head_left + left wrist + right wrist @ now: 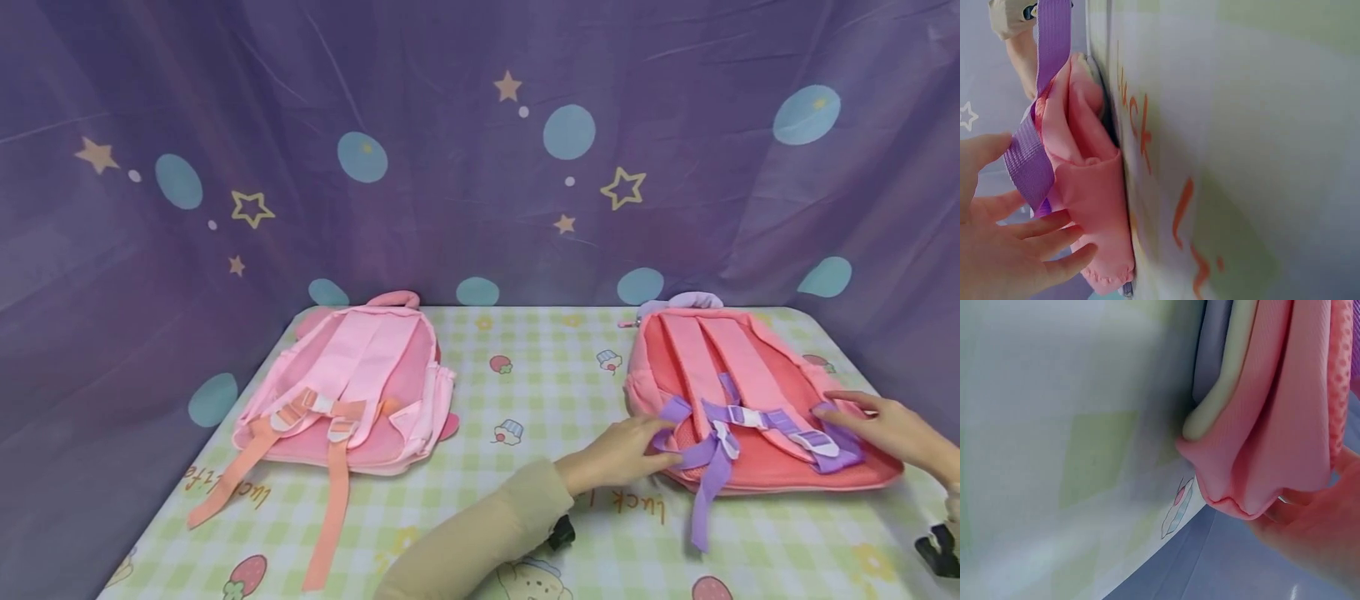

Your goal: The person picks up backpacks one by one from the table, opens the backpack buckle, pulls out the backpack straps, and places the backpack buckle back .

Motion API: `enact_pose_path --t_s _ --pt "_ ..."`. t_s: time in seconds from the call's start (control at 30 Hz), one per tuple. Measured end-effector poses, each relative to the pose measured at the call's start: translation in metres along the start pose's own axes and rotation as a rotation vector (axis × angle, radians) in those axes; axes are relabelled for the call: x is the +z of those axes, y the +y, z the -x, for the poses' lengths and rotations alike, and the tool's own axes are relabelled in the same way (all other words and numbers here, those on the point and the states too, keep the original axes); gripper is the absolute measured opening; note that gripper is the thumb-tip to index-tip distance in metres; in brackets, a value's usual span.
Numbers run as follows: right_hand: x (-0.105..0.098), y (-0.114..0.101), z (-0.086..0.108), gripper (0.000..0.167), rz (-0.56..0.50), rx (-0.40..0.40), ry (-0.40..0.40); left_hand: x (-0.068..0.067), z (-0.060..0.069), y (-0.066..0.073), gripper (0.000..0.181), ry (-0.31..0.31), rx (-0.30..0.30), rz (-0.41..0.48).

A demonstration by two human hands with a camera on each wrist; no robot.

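Observation:
A coral-pink backpack point(798, 467) lies on the right of the table, its back panel and shoulder straps facing up. Purple webbing straps with white buckles cross its lower part. My left hand point(626, 450) is at its left side, with a loop of purple strap point(1029, 162) between thumb and fingers; the other fingers are spread. On the opposite side my right hand point(888, 425) rests its extended fingers on the bag's edge by the right purple strap point(843, 446). In the right wrist view the pink side pocket point(1260, 444) hides most of those fingers.
A light-pink backpack point(390, 392) with orange straps point(337, 508) lies at the left of the table, also back up, its strap ends trailing forward. A green-checked cloth point(525, 367) covers the table. Behind hangs a purple curtain point(465, 225) with stars and dots.

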State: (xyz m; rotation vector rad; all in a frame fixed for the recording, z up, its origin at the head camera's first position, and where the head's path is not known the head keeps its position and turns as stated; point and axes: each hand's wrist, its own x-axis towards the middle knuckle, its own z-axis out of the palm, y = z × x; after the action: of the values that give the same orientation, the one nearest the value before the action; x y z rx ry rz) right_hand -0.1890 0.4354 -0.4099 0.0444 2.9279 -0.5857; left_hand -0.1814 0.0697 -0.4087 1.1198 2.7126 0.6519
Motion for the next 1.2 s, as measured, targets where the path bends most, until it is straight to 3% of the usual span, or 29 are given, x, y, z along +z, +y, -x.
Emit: enact_pose_path --t_s 0.33,0.77,1.03,1.2 --pt "0.011 -0.025 0.000 0.071 -0.043 -0.046 0.020 -0.007 0.013 -0.024 0.048 0.036 0.021 0.043" --pt "0.025 -0.064 -0.004 0.061 -0.062 -0.204 0.056 -0.023 0.043 -0.053 0.046 0.100 -0.027 0.097" --pt "0.031 -0.085 -0.004 0.059 -0.076 -0.273 0.085 -0.029 0.059 -0.070 0.045 0.138 -0.056 0.148" --pt "0.036 -0.097 -0.005 0.061 -0.091 -0.276 0.075 -0.035 0.069 -0.079 0.044 0.159 -0.072 0.179"
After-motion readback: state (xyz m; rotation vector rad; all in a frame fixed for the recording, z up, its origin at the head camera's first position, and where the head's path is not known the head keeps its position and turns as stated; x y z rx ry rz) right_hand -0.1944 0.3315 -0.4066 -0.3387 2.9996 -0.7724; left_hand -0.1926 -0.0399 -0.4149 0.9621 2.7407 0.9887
